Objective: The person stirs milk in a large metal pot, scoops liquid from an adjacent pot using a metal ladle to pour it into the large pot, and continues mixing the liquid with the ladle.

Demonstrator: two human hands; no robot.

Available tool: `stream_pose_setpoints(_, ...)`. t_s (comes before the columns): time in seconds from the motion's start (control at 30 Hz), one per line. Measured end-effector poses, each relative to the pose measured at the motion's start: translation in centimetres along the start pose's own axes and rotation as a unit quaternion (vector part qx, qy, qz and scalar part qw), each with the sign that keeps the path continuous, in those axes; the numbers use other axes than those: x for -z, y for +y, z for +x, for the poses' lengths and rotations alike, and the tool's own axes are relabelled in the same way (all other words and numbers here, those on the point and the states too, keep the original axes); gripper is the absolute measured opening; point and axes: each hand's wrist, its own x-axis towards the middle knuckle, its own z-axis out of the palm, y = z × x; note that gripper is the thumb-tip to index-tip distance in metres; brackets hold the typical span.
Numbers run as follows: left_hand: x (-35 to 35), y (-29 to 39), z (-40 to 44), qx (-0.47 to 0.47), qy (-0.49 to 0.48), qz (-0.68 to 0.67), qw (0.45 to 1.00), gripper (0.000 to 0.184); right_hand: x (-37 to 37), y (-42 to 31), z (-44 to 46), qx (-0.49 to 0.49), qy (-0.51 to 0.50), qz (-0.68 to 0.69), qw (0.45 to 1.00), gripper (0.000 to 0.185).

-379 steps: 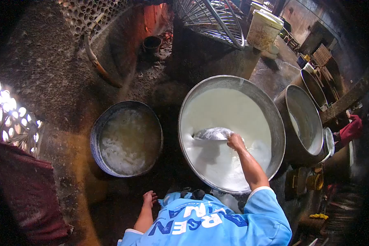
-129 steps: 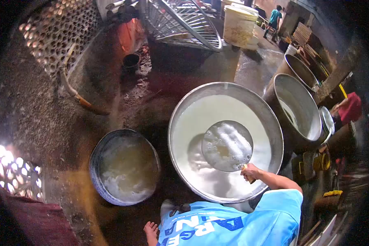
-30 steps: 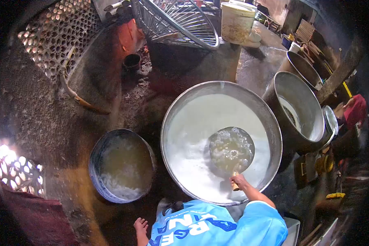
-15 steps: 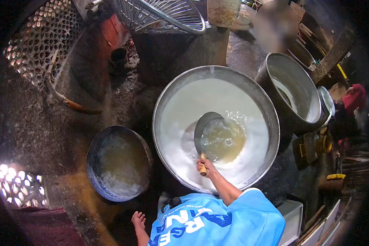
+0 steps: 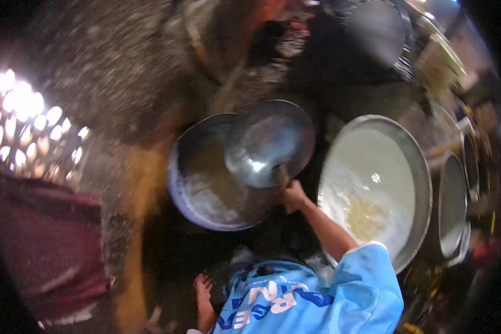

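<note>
My right hand [image 5: 294, 195] is closed round the wooden handle of a wide round metal ladle [image 5: 270, 142]. The ladle hangs over the right part of a dark-walled pot [image 5: 175, 186] holding cloudy brownish liquid with pale foam. To the right stands a large metal vat [image 5: 423, 167] of white liquid, with a yellowish foamy patch near its lower left. Low beside my body, my left hand [image 5: 204, 284] holds nothing, its fingers apart. The view is blurred by motion, and what lies in the ladle cannot be made out.
More metal vats [image 5: 452, 203] stand at the far right, near a blurred red cloth. A dark red cloth [image 5: 50, 239] hangs at the left below a bright perforated opening [image 5: 25, 125]. A pale bucket [image 5: 437, 64] is at the upper right.
My right hand has carried the ladle left, out of the white-liquid vat and over the smaller pot. The view has turned left, so both vessels appear further right. My left hand stays low.
</note>
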Motion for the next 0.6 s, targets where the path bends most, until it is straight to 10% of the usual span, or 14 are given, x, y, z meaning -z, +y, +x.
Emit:
stream_pose_setpoints(0.03,0.8,0.4,-0.1,0.004,0.009,-0.009,1.000,0.036,0.4,0.2,3.6,0.141,0.029,-0.156,0.977,0.022)
stream_pose_setpoints(0.2,7.4,-0.5,-2.9,-0.003,0.077,-0.013,0.997,0.048,-4.4,0.1,14.3,0.004,0.235,-0.425,0.874,0.041)
stream_pose_setpoints(0.37,12.6,-2.5,-6.4,0.139,0.196,0.033,0.970,0.047,-10.3,12.7,16.4,-0.116,0.273,-0.122,0.947,0.031)
stream_pose_setpoints(0.43,13.4,-2.6,-7.5,0.179,0.208,0.044,0.960,0.047,-12.1,23.7,16.4,-0.003,0.034,-0.539,0.842,0.018)
stream_pose_setpoints(0.53,13.5,-2.6,-8.2,0.187,0.194,0.028,0.962,0.047,-15.3,35.1,16.0,0.086,-0.106,-0.599,0.789,0.013)
stream_pose_setpoints(0.6,13.6,-2.6,-8.1,0.178,0.186,0.017,0.966,0.047,-18.0,28.8,13.0,-0.019,-0.102,-0.349,0.931,0.012)
